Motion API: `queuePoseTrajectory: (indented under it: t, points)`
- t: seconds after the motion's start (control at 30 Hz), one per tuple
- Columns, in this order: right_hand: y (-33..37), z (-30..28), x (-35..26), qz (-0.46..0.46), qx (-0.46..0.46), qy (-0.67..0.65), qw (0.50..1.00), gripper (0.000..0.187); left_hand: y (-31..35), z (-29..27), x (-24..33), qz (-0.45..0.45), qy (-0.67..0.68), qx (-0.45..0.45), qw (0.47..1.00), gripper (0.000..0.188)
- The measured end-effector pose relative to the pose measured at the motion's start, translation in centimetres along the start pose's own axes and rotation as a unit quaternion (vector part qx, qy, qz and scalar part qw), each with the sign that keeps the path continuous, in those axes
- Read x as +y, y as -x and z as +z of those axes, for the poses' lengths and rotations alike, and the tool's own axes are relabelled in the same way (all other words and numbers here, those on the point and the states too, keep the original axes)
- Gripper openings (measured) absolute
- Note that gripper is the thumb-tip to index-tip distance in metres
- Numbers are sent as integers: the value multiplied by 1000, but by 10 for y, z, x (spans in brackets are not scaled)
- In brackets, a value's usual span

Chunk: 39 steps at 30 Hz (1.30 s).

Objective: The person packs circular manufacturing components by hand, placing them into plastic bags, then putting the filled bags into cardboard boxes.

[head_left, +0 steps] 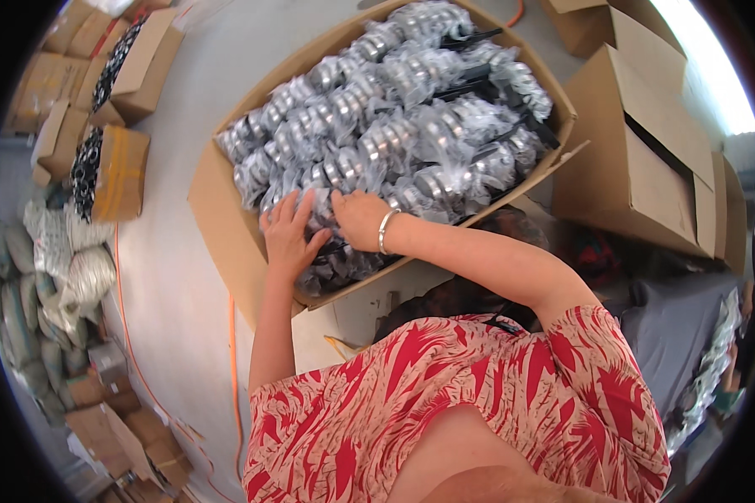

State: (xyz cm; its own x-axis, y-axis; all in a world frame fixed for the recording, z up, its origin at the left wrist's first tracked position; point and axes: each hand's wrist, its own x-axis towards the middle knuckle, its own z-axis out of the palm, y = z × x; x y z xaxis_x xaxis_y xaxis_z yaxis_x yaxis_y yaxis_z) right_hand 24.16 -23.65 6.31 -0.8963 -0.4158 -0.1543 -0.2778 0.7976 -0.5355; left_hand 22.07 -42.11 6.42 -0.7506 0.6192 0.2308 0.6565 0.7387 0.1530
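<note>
Plastic-wrapped metal bundle (320, 211) in open cardboard box (225, 225), ends hidden by hands, neighbouring rows' long axes running lower left to upper right, lies between left hand (290, 230), fingers spread and touching wrap, and right hand (361, 220), fingers curled, grip can't tell.

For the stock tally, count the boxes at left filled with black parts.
2: the upper box, top left, its flap raised, and the taped box below it. More may be hidden behind them.
</note>
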Motion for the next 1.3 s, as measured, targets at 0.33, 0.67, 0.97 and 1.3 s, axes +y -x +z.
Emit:
queuePoseTrajectory:
  t: [0.33, 0.67, 0.97, 1.3]
  points:
    - [115, -69, 56, 17, 201, -36, 979, 37, -74, -17, 55, 91, 90, 47, 991, 74]
    - [471, -119, 65, 361, 605, 173, 689, 30, -127, 0, 364, 424, 496, -53, 756, 64]
    - [739, -89, 61, 694, 585, 247, 339, 30, -61, 13, 567, 510, 537, -205, 640, 51]
    - [837, -84, 106, 867, 339, 278, 239, 18, -54, 17, 576, 527, 493, -157, 675, 25]
